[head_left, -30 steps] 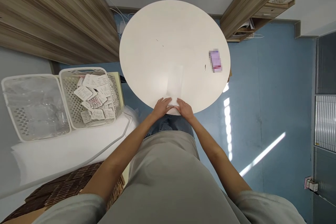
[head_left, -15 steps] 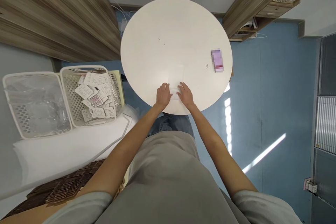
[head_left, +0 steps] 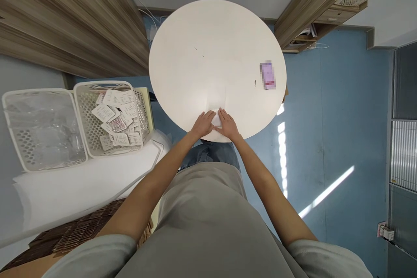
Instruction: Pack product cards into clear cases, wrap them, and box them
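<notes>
My left hand (head_left: 203, 123) and my right hand (head_left: 227, 124) lie close together at the near edge of the round white table (head_left: 202, 34). Between their fingertips is a small pale clear packet (head_left: 216, 118) lying on the tabletop. Both hands pinch or press its near end, fingers bent over it. A faint clear strip runs from the packet away across the table. A small purple item (head_left: 268, 75) lies on the table's right side, far from both hands.
To my left stand two white perforated baskets: one (head_left: 110, 115) with several printed cards, one (head_left: 42, 128) with clear plastic. A dark brown stack (head_left: 74, 234) sits lower left. Wooden panelling (head_left: 71, 21) lies behind, a wooden cabinet (head_left: 312, 13) far right, blue floor around.
Both hands moved forward onto the table half a second ago, then drew back toward its near edge and closed in together on the packet.
</notes>
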Tool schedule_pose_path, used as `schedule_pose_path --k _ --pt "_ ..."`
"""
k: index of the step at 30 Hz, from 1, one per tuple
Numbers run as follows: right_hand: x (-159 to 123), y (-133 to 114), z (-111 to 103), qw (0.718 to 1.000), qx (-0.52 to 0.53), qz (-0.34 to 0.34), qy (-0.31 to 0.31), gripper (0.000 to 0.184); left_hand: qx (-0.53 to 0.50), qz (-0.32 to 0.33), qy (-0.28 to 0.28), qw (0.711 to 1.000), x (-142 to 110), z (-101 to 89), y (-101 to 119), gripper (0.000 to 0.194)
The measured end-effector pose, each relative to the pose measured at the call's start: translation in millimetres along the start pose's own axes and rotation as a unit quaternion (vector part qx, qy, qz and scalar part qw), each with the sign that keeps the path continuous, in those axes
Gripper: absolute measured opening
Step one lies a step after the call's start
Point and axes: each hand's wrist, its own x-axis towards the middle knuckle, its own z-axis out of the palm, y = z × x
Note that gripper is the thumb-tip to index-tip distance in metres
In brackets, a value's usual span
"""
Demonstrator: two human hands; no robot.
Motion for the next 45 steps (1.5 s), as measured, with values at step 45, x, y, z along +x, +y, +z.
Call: schedule_pose_path --k 45 --pt "-37 -23 19 0.999 -0.029 -0.009 0.016 0.066 -0.003 0.039 -0.009 0.999 -21 22.8 7 0.068"
